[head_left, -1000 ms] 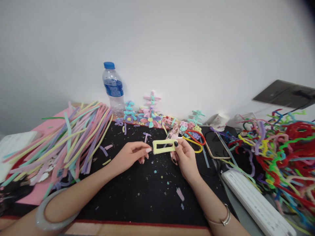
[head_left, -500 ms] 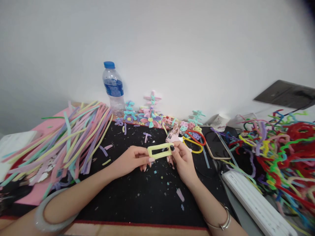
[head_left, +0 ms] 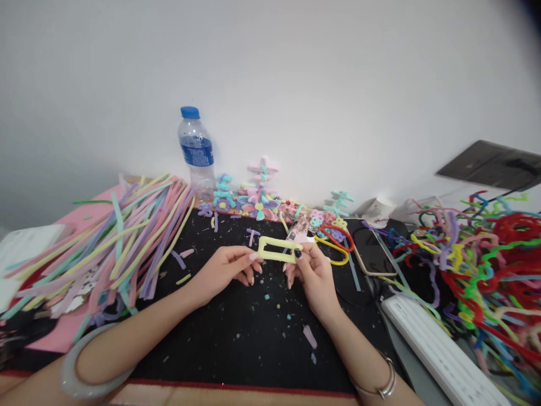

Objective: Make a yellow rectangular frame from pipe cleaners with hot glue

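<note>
A yellow pipe cleaner (head_left: 276,257), bent into a long rectangular frame, is held up over the black mat (head_left: 236,344). My left hand (head_left: 226,272) has its thumb and forefinger at the frame's left end. With thumb and fingers my right hand (head_left: 313,276) pinches the right end. Behind my right hand lie scissors with red and yellow handles (head_left: 338,255), their blades hidden. Small scraps of pipe cleaner (head_left: 310,336) are scattered over the mat.
Long pastel pipe cleaners (head_left: 131,237) heap at the left; a brighter tangle (head_left: 499,265) fills the right. A water bottle (head_left: 196,149), pipe-cleaner flowers (head_left: 259,211) and a paper cup (head_left: 379,211) stand along the wall. A phone (head_left: 374,251) and power strip (head_left: 439,349) lie at right.
The yellow frame has tilted, its left end rising and its right end dropping slightly. My left hand has shifted its fingers up to the left end; the right hand keeps its pinch.
</note>
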Demonstrator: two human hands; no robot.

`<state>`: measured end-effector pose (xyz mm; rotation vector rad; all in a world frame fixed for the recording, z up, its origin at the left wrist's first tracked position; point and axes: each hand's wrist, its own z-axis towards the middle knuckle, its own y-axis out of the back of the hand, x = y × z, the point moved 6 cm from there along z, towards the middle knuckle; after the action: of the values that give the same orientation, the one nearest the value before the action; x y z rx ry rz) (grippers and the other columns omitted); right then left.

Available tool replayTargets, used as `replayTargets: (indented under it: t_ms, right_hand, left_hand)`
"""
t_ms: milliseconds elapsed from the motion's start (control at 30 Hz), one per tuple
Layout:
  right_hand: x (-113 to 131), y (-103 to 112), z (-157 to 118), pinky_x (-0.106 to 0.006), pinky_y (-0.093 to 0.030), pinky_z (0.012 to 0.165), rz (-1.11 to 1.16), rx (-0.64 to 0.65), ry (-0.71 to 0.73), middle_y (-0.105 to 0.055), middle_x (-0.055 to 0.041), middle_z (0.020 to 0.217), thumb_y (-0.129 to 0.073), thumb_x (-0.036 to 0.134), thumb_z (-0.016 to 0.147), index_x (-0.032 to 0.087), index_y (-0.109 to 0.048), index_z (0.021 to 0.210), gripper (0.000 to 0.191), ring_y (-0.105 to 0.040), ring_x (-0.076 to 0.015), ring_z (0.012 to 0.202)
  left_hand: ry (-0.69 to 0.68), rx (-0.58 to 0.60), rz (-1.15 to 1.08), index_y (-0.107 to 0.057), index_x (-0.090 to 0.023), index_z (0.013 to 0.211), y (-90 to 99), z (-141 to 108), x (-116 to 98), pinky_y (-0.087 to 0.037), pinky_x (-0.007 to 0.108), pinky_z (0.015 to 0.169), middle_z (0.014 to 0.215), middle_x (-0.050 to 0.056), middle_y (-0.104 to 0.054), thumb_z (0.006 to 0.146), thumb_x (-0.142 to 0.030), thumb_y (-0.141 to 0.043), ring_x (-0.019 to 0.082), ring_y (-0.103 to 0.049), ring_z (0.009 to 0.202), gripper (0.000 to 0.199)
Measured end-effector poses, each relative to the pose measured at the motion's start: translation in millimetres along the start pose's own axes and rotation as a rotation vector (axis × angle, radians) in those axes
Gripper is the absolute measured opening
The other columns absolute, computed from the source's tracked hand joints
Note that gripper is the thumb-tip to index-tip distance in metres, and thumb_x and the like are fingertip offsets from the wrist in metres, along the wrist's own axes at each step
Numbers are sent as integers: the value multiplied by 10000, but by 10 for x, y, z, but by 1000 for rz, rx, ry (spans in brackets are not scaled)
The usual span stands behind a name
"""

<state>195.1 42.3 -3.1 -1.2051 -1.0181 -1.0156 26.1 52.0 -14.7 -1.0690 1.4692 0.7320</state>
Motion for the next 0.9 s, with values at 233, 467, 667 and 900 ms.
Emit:
replayTargets:
  t_ms: [233,467,667,900]
  right_hand:
    - [-5,-6,-13,-225,-484,425,2,23,-15,-651,15,629,-569,334,847,205,-454,865,174,-572,-108,450]
    - [9,-21,-15,-231,-492,435,2,60,18,-647,15,640,-554,320,862,203,-462,861,148,-586,-112,470]
    - [44,-35,-26,-238,-494,458,-30,72,48,-638,17,643,-545,322,869,206,-468,868,140,-590,-115,492]
    - [43,-44,-27,-245,-491,468,-54,65,47,-631,19,636,-557,346,858,210,-474,869,160,-585,-118,492]
  left_hand:
    - [21,-14,-62,-645,-126,800,2,-1,-6,-480,225,566,699,34,-638,836,-407,-546,111,-574,581,300]
    - [26,-12,-60,-653,-122,779,6,-5,2,-483,221,570,669,28,-631,830,-389,-561,107,-574,577,287]
    - [22,-29,-25,-659,-113,769,26,5,6,-493,209,578,680,32,-635,833,-368,-564,102,-580,586,280]
    - [21,-52,33,-653,-124,763,36,8,-6,-507,231,596,701,41,-663,824,-369,-568,116,-598,596,266]
